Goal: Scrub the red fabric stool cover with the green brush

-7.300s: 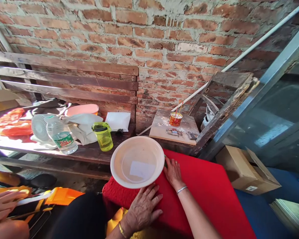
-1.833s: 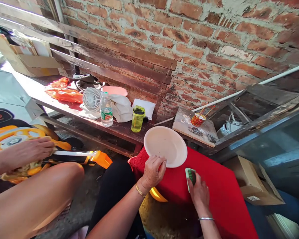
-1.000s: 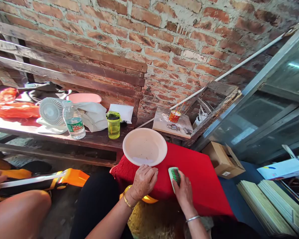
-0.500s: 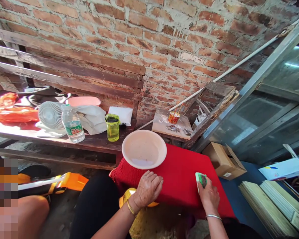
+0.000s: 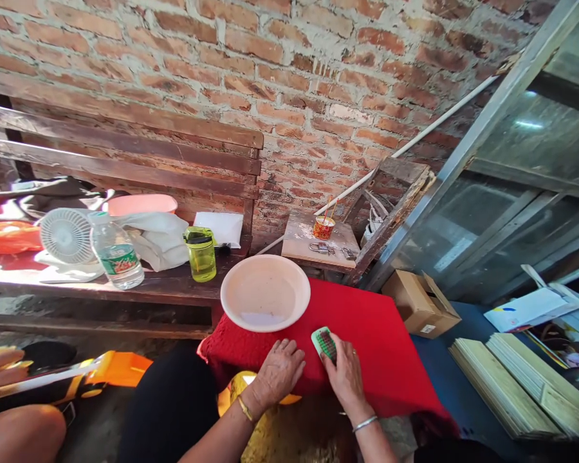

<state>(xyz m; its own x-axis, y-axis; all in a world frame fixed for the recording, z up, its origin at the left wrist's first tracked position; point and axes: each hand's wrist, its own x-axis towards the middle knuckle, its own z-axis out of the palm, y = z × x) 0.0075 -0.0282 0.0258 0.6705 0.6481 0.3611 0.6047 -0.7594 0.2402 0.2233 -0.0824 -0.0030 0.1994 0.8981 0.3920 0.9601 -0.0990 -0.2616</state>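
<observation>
A green scrubbing brush (image 5: 324,344) with dark bristles turned up is gripped by my right hand (image 5: 345,373), over the red cloth (image 5: 367,334) that covers a small table. My left hand (image 5: 280,370) rests by the cloth's near edge, fingers loosely stretched out with nothing in them. Just beyond it stands a pale basin (image 5: 265,292) holding what looks like shallow water with small specks.
On the wooden bench (image 5: 168,283) stand a green cup (image 5: 201,254), a water bottle (image 5: 118,257) and a fan (image 5: 67,235). A stool (image 5: 294,241) bears a red cup and padlocks. Right, a cardboard box (image 5: 417,302). Another person's hand (image 5: 0,370) is at lower left.
My right hand has moved left across the cloth with the brush, closer to my left hand. My left hand's fingers have loosened from a curl. The view has shifted slightly right.
</observation>
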